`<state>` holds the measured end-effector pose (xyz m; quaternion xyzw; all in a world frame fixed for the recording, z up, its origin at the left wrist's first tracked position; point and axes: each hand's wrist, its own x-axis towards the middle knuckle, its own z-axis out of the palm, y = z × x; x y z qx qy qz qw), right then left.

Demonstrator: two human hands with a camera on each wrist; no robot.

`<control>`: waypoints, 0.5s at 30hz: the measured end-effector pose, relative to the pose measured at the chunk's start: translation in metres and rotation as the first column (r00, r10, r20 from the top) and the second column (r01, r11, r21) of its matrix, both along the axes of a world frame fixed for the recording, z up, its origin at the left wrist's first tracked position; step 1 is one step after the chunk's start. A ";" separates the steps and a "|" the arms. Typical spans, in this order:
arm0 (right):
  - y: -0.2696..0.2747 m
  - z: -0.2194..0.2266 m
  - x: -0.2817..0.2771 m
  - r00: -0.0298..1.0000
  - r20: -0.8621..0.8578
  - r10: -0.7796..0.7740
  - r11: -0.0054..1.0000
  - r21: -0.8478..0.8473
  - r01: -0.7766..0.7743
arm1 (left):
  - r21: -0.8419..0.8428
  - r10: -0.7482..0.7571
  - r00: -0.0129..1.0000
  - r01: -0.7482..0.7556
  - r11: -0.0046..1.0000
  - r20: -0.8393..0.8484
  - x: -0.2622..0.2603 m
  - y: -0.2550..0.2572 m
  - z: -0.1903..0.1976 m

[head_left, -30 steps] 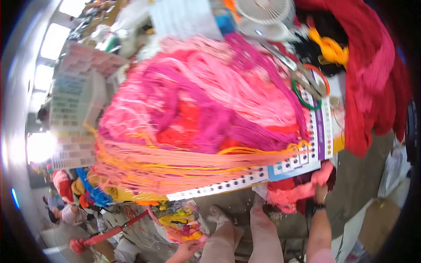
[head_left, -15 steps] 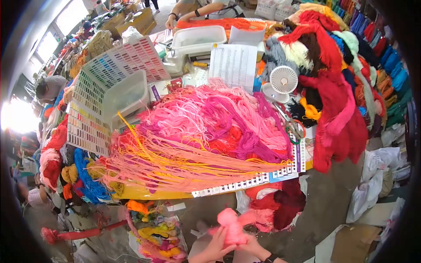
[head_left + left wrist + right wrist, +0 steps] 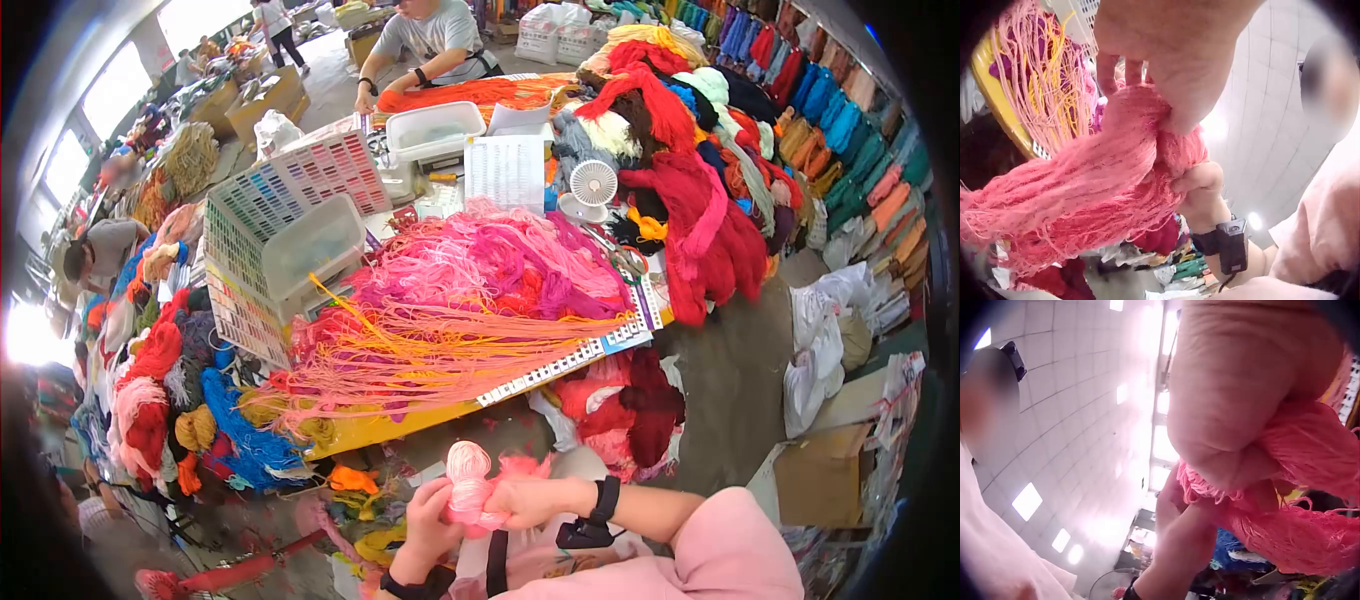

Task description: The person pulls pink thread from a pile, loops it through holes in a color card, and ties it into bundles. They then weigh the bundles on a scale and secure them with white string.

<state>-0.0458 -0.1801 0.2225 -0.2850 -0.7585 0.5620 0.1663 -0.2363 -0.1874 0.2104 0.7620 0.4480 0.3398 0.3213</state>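
Note:
Pink yarn is held between both hands low in the head view, its top bunched into a round knob. My left hand grips the bundle from the left side. My right hand pinches it from the right, close beside the left. In the left wrist view the skein spreads in loose strands toward the lower left, with the right hand behind it. The right wrist view has the yarn trailing right from under the fingers, the left hand below.
A table bears a heap of pink and magenta yarn, a colour chart, a plastic bin, scissors and a small fan. A bag of red yarn lies beneath its edge. Another person is at the far side.
The hands, apart a second ago, came together on the pink yarn, which rose off the bag below the table. Since half a second ago they moved slightly left and up, and the head view tilted upward.

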 end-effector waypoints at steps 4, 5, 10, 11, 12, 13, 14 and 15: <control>0.013 0.016 -0.004 0.985 -0.129 0.112 0.981 -0.141 -0.130 | -0.462 -0.056 0.932 0.229 0.857 0.357 -0.035 0.014 0.006; 0.018 0.018 -0.002 0.967 -0.222 0.126 0.958 -0.228 -0.177 | -0.465 -0.056 0.933 0.228 0.856 0.355 -0.041 0.018 0.009; 0.061 0.008 0.026 0.971 -0.202 0.125 0.851 -0.481 -0.209 | -0.705 0.379 0.736 0.185 0.684 0.561 -0.023 0.027 0.038; 0.068 -0.002 0.030 0.973 -0.206 0.104 0.812 -0.547 -0.203 | -0.759 0.547 0.588 0.188 0.624 0.595 -0.015 0.024 0.049; 0.078 -0.013 0.034 0.972 -0.176 0.157 0.804 -0.549 -0.230 | -0.718 0.485 0.675 0.095 0.690 0.556 0.005 0.032 0.071; 0.092 0.001 0.039 0.962 -0.138 0.235 0.746 -0.609 -0.269 | -0.726 0.508 0.665 0.075 0.684 0.547 0.009 0.034 0.075; 0.095 0.004 0.038 0.961 -0.187 0.204 0.718 -0.639 -0.277 | -0.623 0.444 0.707 -0.005 0.782 0.551 0.011 0.036 0.076; 0.098 0.006 0.036 0.957 -0.233 0.171 0.688 -0.667 -0.285 | -0.501 0.381 0.752 -0.077 0.862 0.538 0.010 0.037 0.076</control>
